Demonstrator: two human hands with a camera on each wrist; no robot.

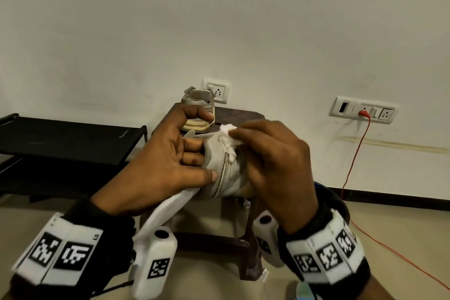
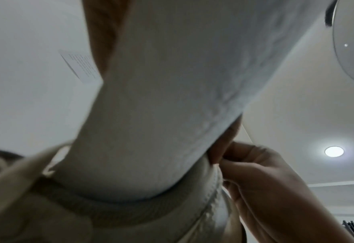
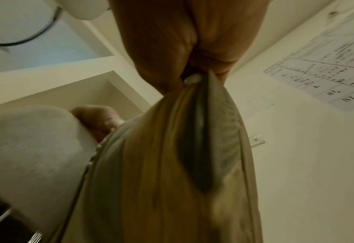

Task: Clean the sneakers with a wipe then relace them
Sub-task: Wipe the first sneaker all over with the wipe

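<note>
A beige sneaker (image 1: 226,165) is held up in front of me over the stool. My left hand (image 1: 202,161) grips it from the left, thumb on its side and fingers curled at its opening. My right hand (image 1: 243,139) pinches a crumpled white wipe (image 1: 227,130) against the sneaker's upper end. A white cloth-like piece (image 1: 165,212) hangs from under the left hand toward the wrist; it fills the left wrist view (image 2: 172,98). The right wrist view shows the sneaker's sole (image 3: 172,164) and a bit of wipe (image 3: 192,78). The second sneaker (image 1: 198,109) stands on the stool behind.
A dark brown stool (image 1: 243,114) stands against the wall under the hands. A black shoe rack (image 1: 60,139) lies to the left. An orange cable (image 1: 353,153) runs from the wall socket (image 1: 362,109) down across the floor at the right.
</note>
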